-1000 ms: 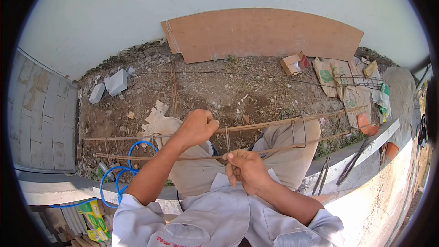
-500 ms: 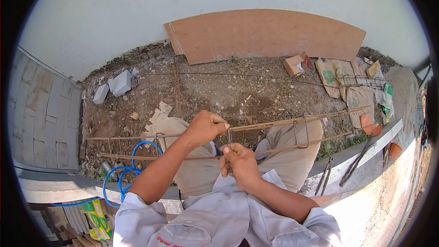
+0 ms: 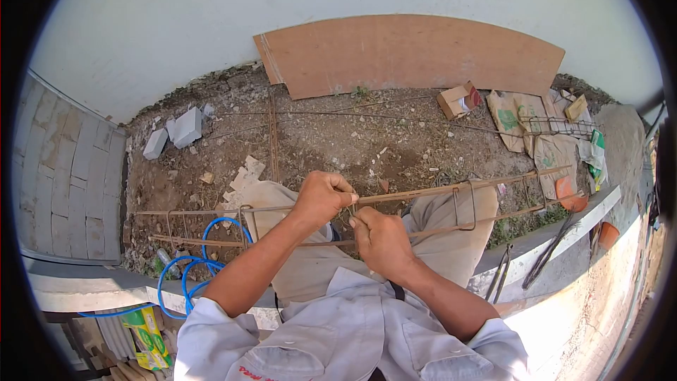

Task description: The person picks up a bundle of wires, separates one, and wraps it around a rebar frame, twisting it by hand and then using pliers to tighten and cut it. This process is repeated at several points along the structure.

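A long rebar cage lies across my lap, with rusty far bars [image 3: 416, 192] and near bars [image 3: 451, 226] joined by bent stirrups [image 3: 455, 206]. My left hand [image 3: 323, 197] is closed in a pinch at the far bar, near the cage's middle. Just below and right of it, my right hand [image 3: 382, 240] is closed too, thumb against curled fingers. A short, thin wire [image 3: 355, 207] shows between the two sets of fingertips, partly hidden by them. The near bar passes behind my right hand and left forearm.
A blue hose [image 3: 185, 279] coils under the cage's left end. Pliers-like cutters [image 3: 499, 274] and a bundle of dark wire [image 3: 550, 250] lie on the concrete ledge at right. Beyond are a plywood sheet [image 3: 416, 56], a cardboard box [image 3: 458, 101], paper sacks [image 3: 513, 123] and grey blocks [image 3: 186, 128].
My right hand has risen from the near bar toward the far bar, close to my left fingertips. My left hand has shifted slightly right along the far bar. The cage stays in place.
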A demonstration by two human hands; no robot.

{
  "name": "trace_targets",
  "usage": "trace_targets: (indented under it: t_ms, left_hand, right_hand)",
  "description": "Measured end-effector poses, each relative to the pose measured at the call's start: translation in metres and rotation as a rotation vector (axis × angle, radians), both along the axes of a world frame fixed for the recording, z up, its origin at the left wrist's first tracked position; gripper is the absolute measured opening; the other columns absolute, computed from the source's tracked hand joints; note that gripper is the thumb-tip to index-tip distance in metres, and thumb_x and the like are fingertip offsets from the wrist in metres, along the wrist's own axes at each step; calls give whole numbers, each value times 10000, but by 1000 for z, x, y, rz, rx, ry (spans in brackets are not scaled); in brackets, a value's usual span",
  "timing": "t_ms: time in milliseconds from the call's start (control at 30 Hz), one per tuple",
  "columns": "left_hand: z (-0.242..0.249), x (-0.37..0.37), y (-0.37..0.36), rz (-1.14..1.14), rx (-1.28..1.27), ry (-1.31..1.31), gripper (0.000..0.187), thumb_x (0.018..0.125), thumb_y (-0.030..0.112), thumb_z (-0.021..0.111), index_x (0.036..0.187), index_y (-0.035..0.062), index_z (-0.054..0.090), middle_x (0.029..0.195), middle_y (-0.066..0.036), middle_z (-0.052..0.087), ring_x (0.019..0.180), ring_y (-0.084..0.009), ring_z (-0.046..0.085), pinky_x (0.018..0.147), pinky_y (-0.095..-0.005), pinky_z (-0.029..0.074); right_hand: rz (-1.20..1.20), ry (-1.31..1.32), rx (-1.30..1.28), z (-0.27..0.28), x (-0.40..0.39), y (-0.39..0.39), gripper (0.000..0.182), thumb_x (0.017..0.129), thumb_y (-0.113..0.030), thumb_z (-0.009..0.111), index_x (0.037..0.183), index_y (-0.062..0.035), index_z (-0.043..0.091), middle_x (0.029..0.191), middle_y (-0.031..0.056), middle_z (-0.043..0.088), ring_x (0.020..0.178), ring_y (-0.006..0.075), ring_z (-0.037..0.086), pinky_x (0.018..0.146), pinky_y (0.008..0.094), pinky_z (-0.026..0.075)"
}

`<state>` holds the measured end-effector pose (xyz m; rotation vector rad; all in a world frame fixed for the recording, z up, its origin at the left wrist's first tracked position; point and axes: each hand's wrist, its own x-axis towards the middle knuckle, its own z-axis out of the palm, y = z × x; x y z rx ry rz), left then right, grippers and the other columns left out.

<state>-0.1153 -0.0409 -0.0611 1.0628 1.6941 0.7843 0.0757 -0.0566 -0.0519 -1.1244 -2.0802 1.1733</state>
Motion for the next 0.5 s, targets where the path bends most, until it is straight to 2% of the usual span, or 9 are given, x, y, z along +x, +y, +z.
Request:
trace_targets:
  t_ms: [67,167,267,367,467,500]
  left_hand:
    - [1,2,-1,0,34,30,83,812,39,838,843,-16,785,733,-27,710,671,-84,591,603,-291,466]
    - [-1,7,-1,23,38,87,68,812,34,831,818,-9,778,712,-13,693,659,-76,572,593,-287,448]
    - [-9,7,-2,47,54,87,76,819,46,834,810,-4,778,717,-14,698,661,-73,576,598,-284,454]
    - [-12,3,-3,-20,127,57,88,826,57,837,809,-5,777,720,-19,705,668,-73,588,603,-283,461]
    - [-32,-2,-4,6,158,47,173,787,194,860,816,32,809,648,-72,698,584,-135,598,574,-354,463]
    - [-23,-1,-4,11,126,88,181,790,206,868,809,36,810,652,-68,704,591,-136,608,576,-350,467]
  right_hand:
    - [41,-250,283,16,6,26,150,931,-157,732,989,-22,704,769,188,708,695,382,719,633,506,553]
    - [126,-452,400,23,10,70,183,905,-199,727,931,-19,701,858,233,745,806,402,754,706,506,595]
    - [116,-479,331,21,2,99,207,931,-240,712,956,-35,726,888,231,755,842,402,758,737,506,596]
    - [189,-531,240,5,-6,114,280,914,-302,751,862,-28,731,846,220,740,840,432,725,743,531,563]
    - [392,-551,-129,5,-7,124,380,935,-392,768,829,-27,761,884,227,764,841,426,737,753,503,573]
    - [396,-555,-132,4,-8,124,380,935,-392,768,829,-27,761,884,227,764,841,426,737,753,503,573]
